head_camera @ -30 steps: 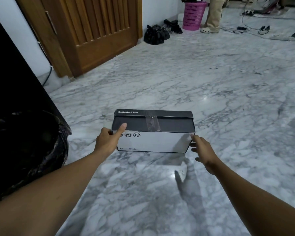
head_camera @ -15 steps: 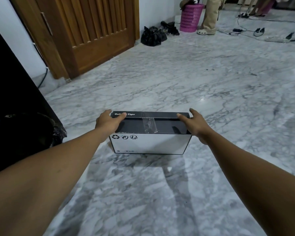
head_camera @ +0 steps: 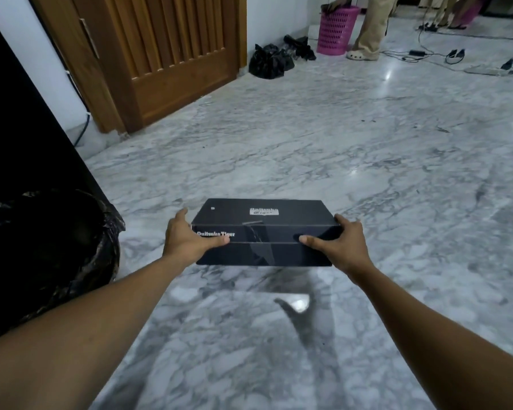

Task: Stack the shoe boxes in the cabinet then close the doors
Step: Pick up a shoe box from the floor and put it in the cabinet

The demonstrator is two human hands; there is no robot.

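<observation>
both hands grip the black rectangular cardboard shoe box point(head_camera: 262, 232) by its ends, left hand point(head_camera: 187, 239) and right hand point(head_camera: 342, 242) with thumbs pressed on its front, above the grey marble floor point(head_camera: 367, 149).

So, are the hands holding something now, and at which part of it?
Yes, the black shoe box, held by its two short ends: the left hand on the left end, the right hand on the right end, thumbs on the front side.

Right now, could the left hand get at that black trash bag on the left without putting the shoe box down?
Probably not. The left hand is clamped on the shoe box, with the right hand on the opposite end. The black trash bag lies beside the left forearm with open floor between, but reaching means releasing that end.
</observation>
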